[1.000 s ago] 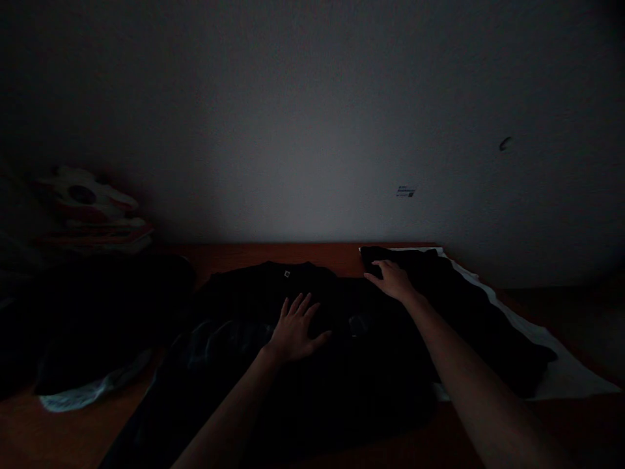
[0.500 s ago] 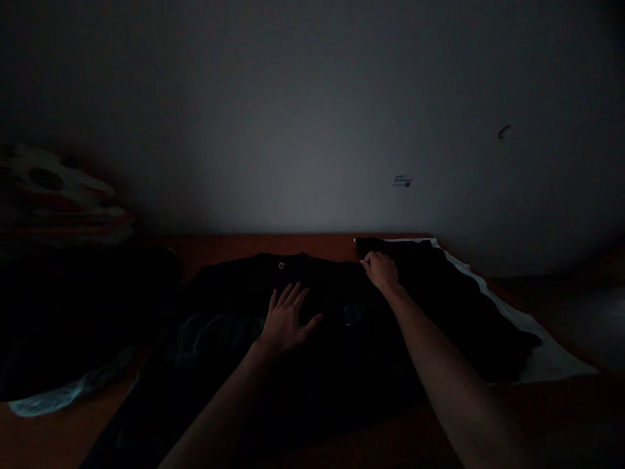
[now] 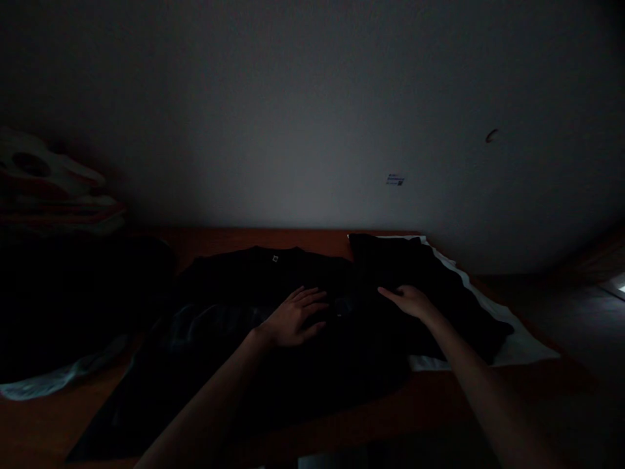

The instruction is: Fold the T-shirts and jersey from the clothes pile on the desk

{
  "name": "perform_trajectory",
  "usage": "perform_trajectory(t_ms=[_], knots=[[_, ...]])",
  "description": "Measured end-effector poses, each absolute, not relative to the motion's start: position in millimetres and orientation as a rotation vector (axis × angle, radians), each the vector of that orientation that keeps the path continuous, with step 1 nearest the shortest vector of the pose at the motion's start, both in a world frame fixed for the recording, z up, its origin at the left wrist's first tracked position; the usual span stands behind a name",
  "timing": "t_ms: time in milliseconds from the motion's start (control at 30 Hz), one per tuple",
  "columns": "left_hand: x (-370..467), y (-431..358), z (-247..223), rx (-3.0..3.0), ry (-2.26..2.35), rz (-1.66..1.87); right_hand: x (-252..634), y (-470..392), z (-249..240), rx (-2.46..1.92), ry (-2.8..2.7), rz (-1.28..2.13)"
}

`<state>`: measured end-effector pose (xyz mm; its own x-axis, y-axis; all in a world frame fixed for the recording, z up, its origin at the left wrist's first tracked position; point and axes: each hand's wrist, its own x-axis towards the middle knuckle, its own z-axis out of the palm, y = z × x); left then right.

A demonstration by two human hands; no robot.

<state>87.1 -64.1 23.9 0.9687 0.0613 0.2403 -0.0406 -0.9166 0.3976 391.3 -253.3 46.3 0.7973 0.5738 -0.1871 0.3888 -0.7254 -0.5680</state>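
A black shirt (image 3: 273, 280) lies spread flat in front of me, its neckline toward the wall and a small pale label at the collar. My left hand (image 3: 295, 317) rests palm down on the middle of its chest, fingers stretched out. Over the right side of the shirt is my right hand (image 3: 413, 301), holding nothing that I can see. Its thumb points left, apart from the other fingers, which are partly lost in the dark. Beside it, another black garment (image 3: 439, 280) lies over a white cloth (image 3: 525, 345).
A dark heap of clothing (image 3: 83, 286) sits at the left, with pale plastic (image 3: 53, 384) under it. Behind it stands a stack of patterned items (image 3: 53, 189). The reddish-brown tabletop (image 3: 219, 238) meets a grey wall (image 3: 293, 130) bearing a small sticker (image 3: 395, 180) and a hook (image 3: 491, 135).
My right hand has left the shirt's right shoulder and come nearer and to the right. My left hand has turned and slid slightly right on the chest. The view has shifted slightly.
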Motion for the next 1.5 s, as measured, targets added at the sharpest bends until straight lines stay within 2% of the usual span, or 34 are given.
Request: perform_trajectory(t_ms=[133, 300, 500, 567, 700, 867, 1000, 1200, 1400, 1500], knots=[[87.9, -89.6, 36.8, 2.555, -0.132, 0.303, 391.6, -251.8, 39.8, -2.253, -0.642, 0.399], [83.2, -112.8, 46.9, 2.222, -0.305, 0.083, 380.9, -253.3, 26.7, -2.05, -0.501, 0.293], [94.1, -99.5, 35.6, 1.414, 0.238, 0.316, 355.3, -225.0, 35.1, -1.937, -0.419, 0.006], [99.2, -89.0, 30.1, 1.06, 0.393, 0.375, 324.8, -215.2, 45.4, -1.886, -0.584, -0.023], [102.3, -72.1, 22.9, 0.66, 0.561, 0.409, 252.6, -218.5, 56.6, -1.692, -1.632, 0.048], [102.4, -72.8, 18.8, 0.712, 0.639, 0.485, 226.5, -249.2, 45.7, -2.08, -1.716, -0.182], [103.3, -76.3, 16.5, 0.817, 0.641, 0.499, 239.7, -270.9, 45.3, -2.314, -1.742, -0.2], [99.7, -72.8, 13.5, 1.114, 0.588, 0.366, 251.0, -294.9, 61.9, -2.291, -1.839, 0.195], [90.4, -69.3, 21.3, 1.753, 0.609, 0.342, 241.5, -306.5, 86.2, -2.102, -1.886, 0.368], [80.2, -65.7, 32.1, 1.891, 0.601, 0.21, 232.5, -311.1, 98.2, -2.11, -1.837, 0.564]])
